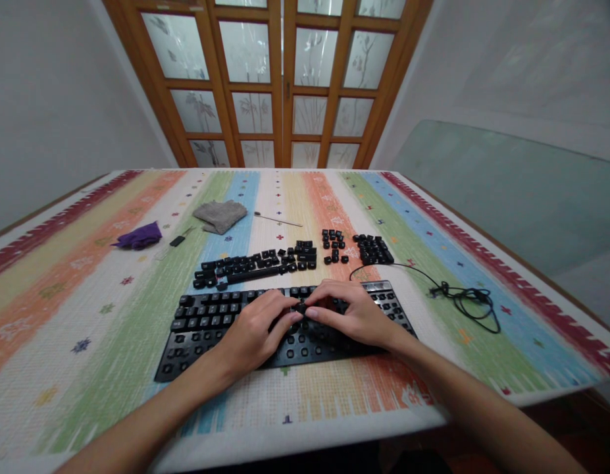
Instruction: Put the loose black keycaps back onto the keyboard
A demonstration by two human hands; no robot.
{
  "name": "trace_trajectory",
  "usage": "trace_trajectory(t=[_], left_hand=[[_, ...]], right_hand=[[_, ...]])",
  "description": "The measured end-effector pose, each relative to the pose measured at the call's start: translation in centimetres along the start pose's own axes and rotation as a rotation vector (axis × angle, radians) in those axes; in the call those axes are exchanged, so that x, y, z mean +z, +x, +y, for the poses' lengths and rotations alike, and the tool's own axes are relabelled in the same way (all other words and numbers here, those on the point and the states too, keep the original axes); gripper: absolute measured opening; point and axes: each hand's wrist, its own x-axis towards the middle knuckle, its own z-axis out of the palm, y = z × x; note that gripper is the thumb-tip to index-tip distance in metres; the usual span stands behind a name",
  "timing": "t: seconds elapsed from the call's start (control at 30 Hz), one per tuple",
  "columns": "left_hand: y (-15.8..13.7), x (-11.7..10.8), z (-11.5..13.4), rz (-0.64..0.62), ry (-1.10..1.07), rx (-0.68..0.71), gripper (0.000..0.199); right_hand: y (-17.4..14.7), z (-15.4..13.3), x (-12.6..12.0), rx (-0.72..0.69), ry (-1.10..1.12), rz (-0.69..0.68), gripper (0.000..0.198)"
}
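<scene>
Left hand (259, 326), right hand (349, 309): thumbs, forefingers pinching black keycap (299, 308); keyboard (201, 345) near front edge of tabletop (77, 309); slack pinch might drop it.

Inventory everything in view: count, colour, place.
Rectangular plastic keyboard: one, black, front centre
Small piece: one, black, pinched over keyboard
Loose blocky keycaps: many, black, clustered beyond keyboard
Thin coiled cable: one, black, right of keyboard
Crumpled cloth: one, purple, left beyond keyboard
Flattened cloth: one, grey, right of purple
Small rectangular object: one, black, between cloths
Slender dark-tipped rod: one, greyish, beyond keycaps
Striped tablecloth: one, multicoloured, beneath these
Wood-framed glass doors: at least two, brown, at back
Round-cornered panel: one, pale green, far right
Walls: two, whitish, either side
Floor: one, dark reddish, lower right
Left hand: one, bare, over keyboard
Right hand: one, bare, over keyboard
</scene>
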Motion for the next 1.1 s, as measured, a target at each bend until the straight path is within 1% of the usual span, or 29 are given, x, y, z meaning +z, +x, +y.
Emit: trace_trajectory(t=[0.13,0.23,0.33,0.43,0.53,0.63,0.77,0.87,0.93,1.1], left_hand=[[-0.2,0.3,-0.2,-0.040,0.100,0.061,0.017],[-0.3,0.5,-0.4,-0.060,0.163,0.082,0.018],[-0.4,0.7,-0.6,-0.074,0.174,0.092,0.017],[-0.4,0.8,-0.8,-0.082,0.185,0.111,0.017],[-0.4,0.6,-1.0,-0.083,0.196,0.123,0.017],[-0.4,0.0,-1.3,-0.103,0.203,0.103,0.017],[-0.5,-0.5,-1.6,-0.122,0.195,0.077,0.012],[-0.6,-0.5,-1.8,-0.123,0.191,0.075,0.012],[-0.6,-0.4,-1.8,-0.122,0.189,0.076,0.012],[-0.6,-0.3,-1.8,-0.116,0.178,0.053,0.011]], right_hand=[[0.1,0.1,0.2,0.044,-0.038,-0.035,0.017],[0.1,0.1,0.3,0.082,-0.059,-0.065,0.013],[0.0,0.3,0.5,0.111,-0.052,-0.075,0.012],[0.0,0.5,0.6,0.106,-0.041,-0.074,0.015],[-0.1,0.7,0.7,0.047,-0.115,-0.058,0.015],[-0.2,1.0,0.8,-0.033,-0.210,-0.047,0.015],[-0.4,1.3,1.1,-0.158,-0.277,-0.054,0.014],[-0.5,1.3,1.5,-0.239,-0.347,-0.078,0.015],[-0.6,1.1,1.6,-0.273,-0.400,-0.094,0.016],[-0.6,0.7,1.5,-0.322,-0.493,-0.084,0.019]])
